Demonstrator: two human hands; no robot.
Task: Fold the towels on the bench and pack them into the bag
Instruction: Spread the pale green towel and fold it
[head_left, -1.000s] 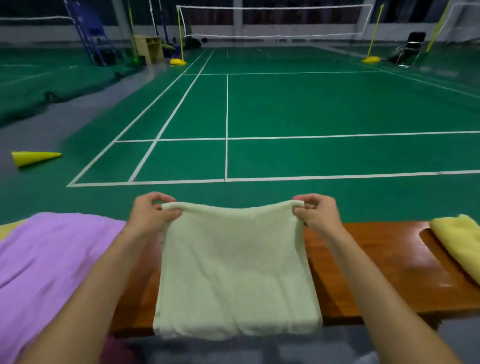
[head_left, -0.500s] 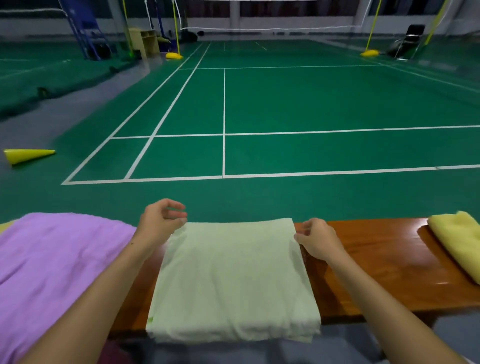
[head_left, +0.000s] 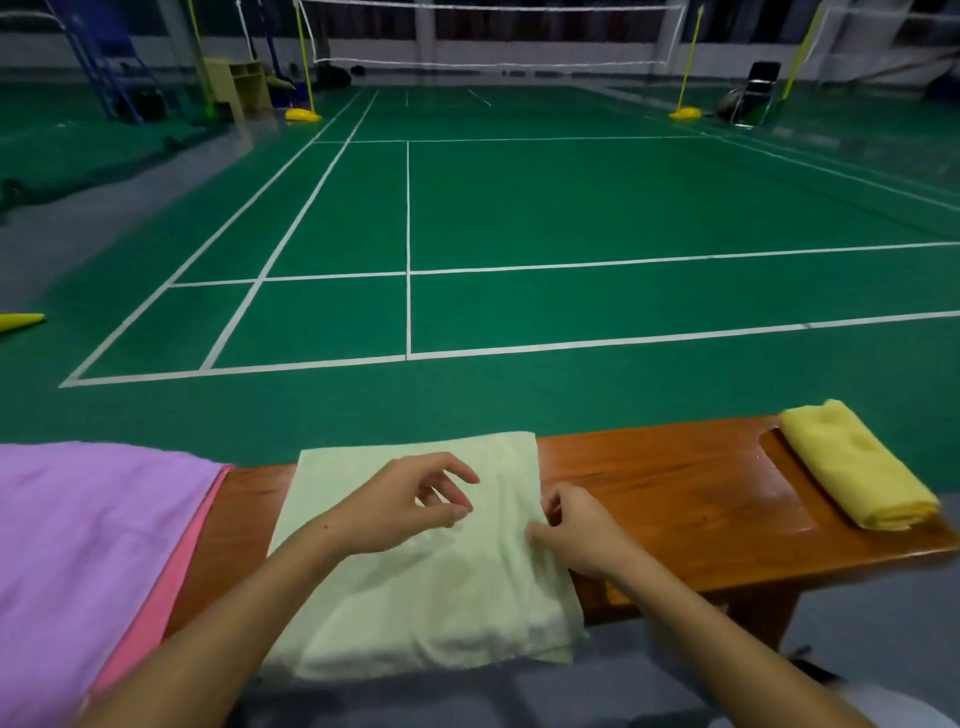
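Surroundings: a green badminton court with white lines is stretching away beyond the bench, with a net at the far end; yellow post bases, a blue frame at the far left and a dark chair at the far right are standing around it.
Bench: a brown wooden bench is running left to right across the near part of the view.
Other towels: a purple towel is lying spread over the left of the bench with a pink towel edge showing under it; a folded yellow towel is lying at the right end, well apart from the hands.
In the way: both forearms are crossing the near half of the pale towel and hiding part of it.
Change: half a second ago the hands were at the towel's far corners; now both are sitting nearer, over its right half, and the cloth is lying more wrinkled.
Task towel: the pale green towel is lying folded on the middle of the bench, its near edge hanging over the front.
Left hand: it is hovering over the towel's middle, fingers loosely curled and grasping nothing.
Right hand: it is pinching the towel's right edge, fingers curled on the cloth.
Bag: no bag is appearing in the view.
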